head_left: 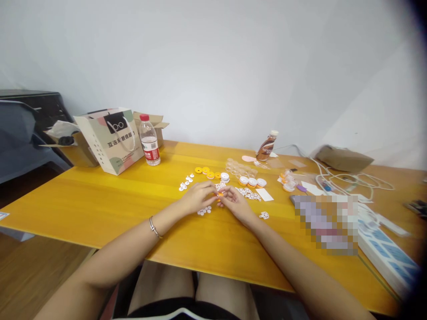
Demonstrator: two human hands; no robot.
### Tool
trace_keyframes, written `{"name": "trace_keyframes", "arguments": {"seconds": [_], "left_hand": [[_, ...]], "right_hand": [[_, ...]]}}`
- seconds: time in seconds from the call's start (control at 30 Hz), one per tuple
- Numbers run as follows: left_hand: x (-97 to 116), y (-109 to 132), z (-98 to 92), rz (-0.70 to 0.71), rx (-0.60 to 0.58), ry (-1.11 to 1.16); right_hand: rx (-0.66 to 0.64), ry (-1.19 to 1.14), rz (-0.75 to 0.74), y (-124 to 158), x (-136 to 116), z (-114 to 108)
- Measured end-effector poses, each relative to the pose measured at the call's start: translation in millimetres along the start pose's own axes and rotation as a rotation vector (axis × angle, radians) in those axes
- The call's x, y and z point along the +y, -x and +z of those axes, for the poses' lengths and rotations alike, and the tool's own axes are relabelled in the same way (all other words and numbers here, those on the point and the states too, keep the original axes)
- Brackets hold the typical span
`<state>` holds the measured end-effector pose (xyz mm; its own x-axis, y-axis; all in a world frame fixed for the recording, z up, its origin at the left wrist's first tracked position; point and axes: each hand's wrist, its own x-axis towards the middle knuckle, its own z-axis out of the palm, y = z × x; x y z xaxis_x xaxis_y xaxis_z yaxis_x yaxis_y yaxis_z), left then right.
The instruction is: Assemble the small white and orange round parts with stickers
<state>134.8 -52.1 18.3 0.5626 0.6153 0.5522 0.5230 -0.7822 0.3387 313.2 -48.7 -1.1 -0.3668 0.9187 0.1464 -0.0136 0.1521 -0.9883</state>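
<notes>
Over the middle of the table, my left hand (201, 196) and my right hand (236, 203) meet fingertip to fingertip. Both are closed on a small orange plastic piece (220, 195), mostly hidden by the fingers. White round pieces (204, 211) lie just below my left hand, and small white pegged pieces (186, 182) sit to its left. White cut-out pieces (247, 193) are spread beyond my right hand, with a single white cut-out piece (264, 215) to its right. Behind the hands are yellow discs (206, 170) and white-and-orange round parts (252, 182).
A paper bag (115, 144) and a water bottle (150, 144) stand at the back left. Clear round cups (240, 167) lie behind the parts, near a brown drink bottle (267, 147). Cables (325, 171), a pixelated object (327, 224) and a blue-and-white box (388, 249) occupy the right.
</notes>
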Motion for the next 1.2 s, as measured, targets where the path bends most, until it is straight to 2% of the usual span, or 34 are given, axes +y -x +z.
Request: {"name": "trace_keyframes", "arguments": {"seconds": [0.13, 0.33, 0.6, 0.87, 1.03, 1.2], "left_hand": [[-5, 4, -15.9, -0.030, -0.020, 0.100], [-15, 12, -32.5, -0.168, -0.396, 0.203], [-25, 19, -50.8, -0.373, -0.609, 0.253], [-20, 18, -42.9, -0.386, -0.592, 0.194], [-21, 18, -41.7, -0.340, -0.563, 0.122], [-17, 14, -41.4, -0.284, -0.477, 0.032]], "right_hand": [[0.066, 0.035, 0.001, -1, -2, -7], [0.073, 0.096, 0.005, -1, -2, -12], [0.020, 0.193, -0.067, 0, 0, -13], [0.005, 0.188, -0.052, -1, 1, -13], [-0.007, 0.175, -0.041, -1, 1, -14], [-0.029, 0.155, -0.040, 0, 2, -13]]}}
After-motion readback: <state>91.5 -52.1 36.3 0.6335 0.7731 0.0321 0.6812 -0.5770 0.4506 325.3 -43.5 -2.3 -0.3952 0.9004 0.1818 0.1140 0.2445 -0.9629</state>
